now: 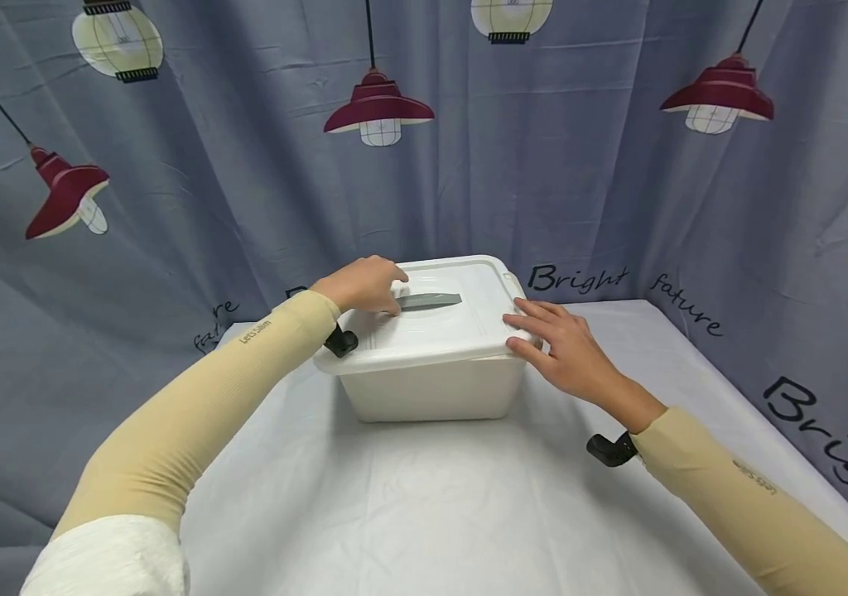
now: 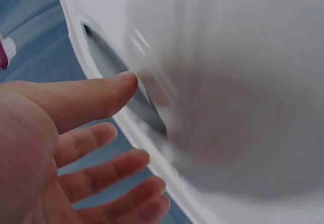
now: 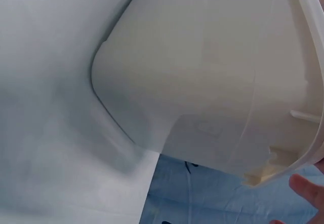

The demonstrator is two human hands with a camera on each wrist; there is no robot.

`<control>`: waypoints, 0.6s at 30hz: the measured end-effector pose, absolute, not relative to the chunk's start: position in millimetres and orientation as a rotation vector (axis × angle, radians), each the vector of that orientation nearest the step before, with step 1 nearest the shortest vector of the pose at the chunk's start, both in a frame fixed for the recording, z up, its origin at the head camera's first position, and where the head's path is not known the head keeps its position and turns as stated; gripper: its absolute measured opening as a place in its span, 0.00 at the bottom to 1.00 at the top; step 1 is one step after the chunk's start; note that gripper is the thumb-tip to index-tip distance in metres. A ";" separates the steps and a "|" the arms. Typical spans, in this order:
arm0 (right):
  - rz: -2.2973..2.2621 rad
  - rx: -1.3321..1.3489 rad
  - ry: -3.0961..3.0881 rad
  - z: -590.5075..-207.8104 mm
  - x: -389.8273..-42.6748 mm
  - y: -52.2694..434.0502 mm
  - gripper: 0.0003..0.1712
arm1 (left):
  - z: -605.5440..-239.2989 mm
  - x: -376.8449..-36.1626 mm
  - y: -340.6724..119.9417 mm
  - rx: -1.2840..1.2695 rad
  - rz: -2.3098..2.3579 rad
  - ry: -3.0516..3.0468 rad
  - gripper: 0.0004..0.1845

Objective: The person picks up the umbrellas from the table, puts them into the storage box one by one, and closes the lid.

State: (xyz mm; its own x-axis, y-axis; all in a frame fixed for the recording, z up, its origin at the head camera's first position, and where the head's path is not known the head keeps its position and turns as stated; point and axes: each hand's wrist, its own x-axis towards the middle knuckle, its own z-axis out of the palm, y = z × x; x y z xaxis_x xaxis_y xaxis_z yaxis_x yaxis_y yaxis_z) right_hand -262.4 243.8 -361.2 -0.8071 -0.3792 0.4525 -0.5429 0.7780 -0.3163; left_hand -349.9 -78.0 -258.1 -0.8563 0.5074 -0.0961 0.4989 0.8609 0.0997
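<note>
Both hands are resting on a white box (image 1: 431, 389) that is sitting at about twelve o'clock from the person, near the middle of the table (image 1: 409, 505). The left hand (image 1: 364, 285) is lying on the lid (image 1: 454, 327) at its ten o'clock side, fingers loosely curled next to the left end of the grey handle (image 1: 430, 301); the head view suggests the fingertips are touching that end, but whether they are gripping it is hard to tell, and the blurred left wrist view is showing the fingers spread and relaxed beside the lid's edge. The right hand (image 1: 566, 352) is lying flat, fingers straight and spread, on the lid's three o'clock corner. The box's long axis and its handle are running from nine to three o'clock, across the person's front. The left hand is sitting nearer the handle; the right hand is staying at the rim, well apart from it.
</note>
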 end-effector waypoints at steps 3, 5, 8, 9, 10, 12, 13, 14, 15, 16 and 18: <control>0.634 0.675 -2.617 -362.2 -261.8 242.6 0.27 | -254.8 -343.3 -99.2 0.728 0.108 2.977 0.34; 0.633 0.650 -2.632 -361.2 -260.9 243.7 0.27 | -253.4 -337.9 -111.9 0.693 0.128 3.023 0.34; 0.627 0.624 -2.646 -360.2 -260.5 244.6 0.28 | -255.6 -328.3 -130.3 0.619 0.144 3.074 0.35; 0.625 0.619 -2.646 -360.0 -260.4 244.7 0.28 | -257.4 -324.6 -136.0 0.591 0.157 3.082 0.35; 0.624 0.616 -2.646 -359.9 -260.2 244.7 0.28 | -260.1 -321.0 -141.6 0.559 0.179 3.089 0.37; 0.619 0.614 -2.644 -360.0 -260.0 244.0 0.28 | -267.1 -314.0 -152.4 0.503 0.222 3.099 0.40; 0.619 0.612 -2.646 -360.5 -259.9 243.6 0.28 | -271.1 -310.6 -157.2 0.478 0.249 3.104 0.40; 0.619 0.610 -2.648 -360.7 -259.5 243.1 0.28 | -275.4 -307.7 -161.7 0.456 0.274 3.106 0.40; 0.621 0.606 -2.650 -361.0 -259.1 242.4 0.28 | -280.0 -305.3 -165.8 0.436 0.301 3.107 0.40; 0.623 0.603 -2.653 -361.1 -258.6 241.9 0.28 | -284.4 -303.3 -169.1 0.421 0.324 3.109 0.40; 0.621 0.588 -2.655 -362.0 -257.3 241.3 0.29 | -292.2 -301.1 -172.7 0.424 0.350 3.111 0.38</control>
State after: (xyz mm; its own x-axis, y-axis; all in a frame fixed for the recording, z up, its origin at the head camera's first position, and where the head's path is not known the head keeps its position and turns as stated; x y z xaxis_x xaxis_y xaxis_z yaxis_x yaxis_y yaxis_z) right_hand -257.3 241.3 -362.0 -0.8525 -0.3123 0.4191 -0.4659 0.8176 -0.3384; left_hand -301.1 -172.7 -292.2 -0.9638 0.2623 0.0473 0.2663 0.9394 0.2159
